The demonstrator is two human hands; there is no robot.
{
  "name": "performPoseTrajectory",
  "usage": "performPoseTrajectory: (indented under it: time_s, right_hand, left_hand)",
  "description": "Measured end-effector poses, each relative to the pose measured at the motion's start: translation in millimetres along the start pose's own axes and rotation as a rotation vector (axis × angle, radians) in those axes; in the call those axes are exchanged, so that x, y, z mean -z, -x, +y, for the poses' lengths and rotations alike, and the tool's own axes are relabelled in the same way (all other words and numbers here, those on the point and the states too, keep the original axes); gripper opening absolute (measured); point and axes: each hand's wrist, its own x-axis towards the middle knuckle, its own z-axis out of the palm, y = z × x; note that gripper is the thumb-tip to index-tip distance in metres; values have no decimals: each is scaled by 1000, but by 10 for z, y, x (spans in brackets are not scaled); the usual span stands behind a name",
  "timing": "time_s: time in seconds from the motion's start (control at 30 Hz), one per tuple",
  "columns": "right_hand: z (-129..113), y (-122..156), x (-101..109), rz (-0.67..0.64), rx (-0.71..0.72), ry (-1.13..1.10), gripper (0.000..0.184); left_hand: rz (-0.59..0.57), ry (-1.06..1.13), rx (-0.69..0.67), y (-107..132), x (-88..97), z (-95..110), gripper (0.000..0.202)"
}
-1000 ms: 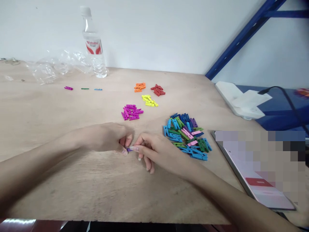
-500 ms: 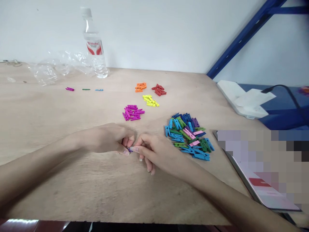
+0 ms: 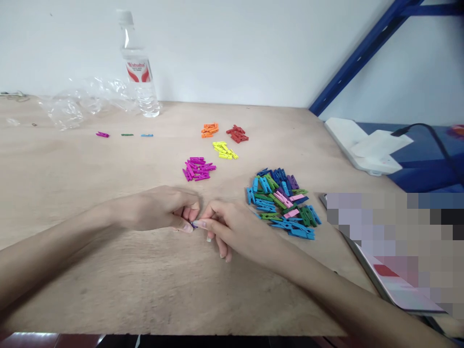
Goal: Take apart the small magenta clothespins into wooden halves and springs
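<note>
Purple mini peg [image 3: 194,224], wood by the look, sits pinched between my two hands just right of centre, above the lower part of the worktop [image 3: 90,275]; I cannot tell if it touches the wood. My left hand [image 3: 159,210] is curled almost closed, with its fingertips [image 3: 186,227] drawn in on one end. My right hand [image 3: 235,232] is nearly closed too, its index fingertip [image 3: 200,224] pressed against the other end. Only a sliver of purple shows. Its long axis seems to run roughly left to right, one end toward each hand, but my fingers hide which end is the jaw end. For a part this small, a firm pad grip close to the peg with steady wrists looks best; nails alone could let it spring away. Up the frame lie a heap of magenta pegs [image 3: 198,168], yellow pegs [image 3: 224,150], orange pegs [image 3: 210,129] and red pegs [image 3: 237,134]. To the right sits a mixed heap of blue, green and pink pegs [image 3: 281,205]. Upper left, a crumpled clear plastic wrap [image 3: 72,104] lies beside a water bottle [image 3: 137,67].
</note>
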Motion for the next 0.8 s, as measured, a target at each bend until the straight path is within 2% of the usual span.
performPoseTrajectory:
  time_s: [0.17,0.37,0.53,0.67,0.8]
  right_hand:
    - [9,-18,-10,-26,-10,-76,19]
    - [27,-4,-57,24,22,-44,16]
    - [58,2,-7,-2,31,-107,18]
    - [61,-14,64,16,56,-129,18]
    - [58,-7,94,26,115,-110,16]
  left_hand:
    - [-8,19,-24,-4,4,-38,5]
    - [-26,70,-34,-9,3,-46,9]
    - [57,187,38,5,-65,-94,20]
    - [186,11,-14,36,-144,-108,13]
    - [288,-122,34,115,-201,-26,14]
